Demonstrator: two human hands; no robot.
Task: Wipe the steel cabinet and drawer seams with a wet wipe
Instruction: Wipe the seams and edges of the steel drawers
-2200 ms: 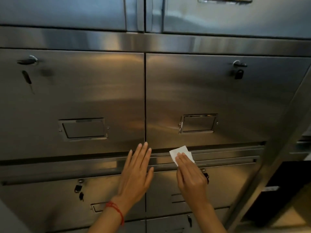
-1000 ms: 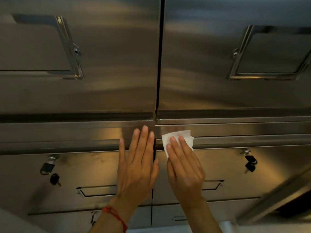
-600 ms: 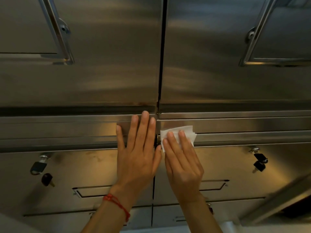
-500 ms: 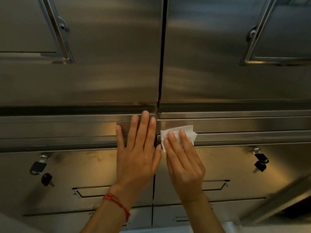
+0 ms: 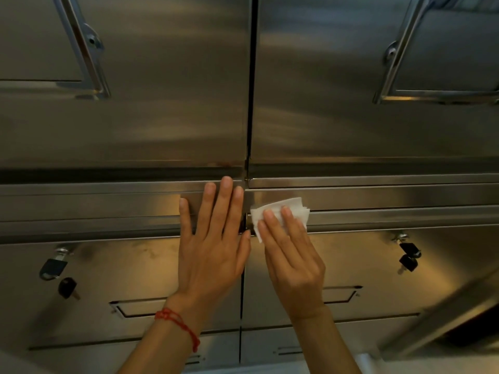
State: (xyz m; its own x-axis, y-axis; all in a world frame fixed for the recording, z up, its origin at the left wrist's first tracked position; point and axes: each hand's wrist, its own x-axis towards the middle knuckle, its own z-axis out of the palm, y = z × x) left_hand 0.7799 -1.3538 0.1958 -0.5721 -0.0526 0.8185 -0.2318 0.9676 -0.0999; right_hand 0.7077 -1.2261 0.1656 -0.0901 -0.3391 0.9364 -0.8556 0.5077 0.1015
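Head view shows the right hand [image 5: 294, 263] with straight fingers [image 5: 271, 220] pressing a white wet wipe [image 5: 290, 207] flat on the steel band, just right of the dark up-and-down seam [image 5: 250, 103]. Much of the wipe hides under those fingers. The left hand [image 5: 213, 252] lies flat and open just left, holding nothing. Keys [image 5: 409, 259] hang below. The steel cabinet [image 5: 135, 130] is cut off at every edge, and its top handles are blurry.
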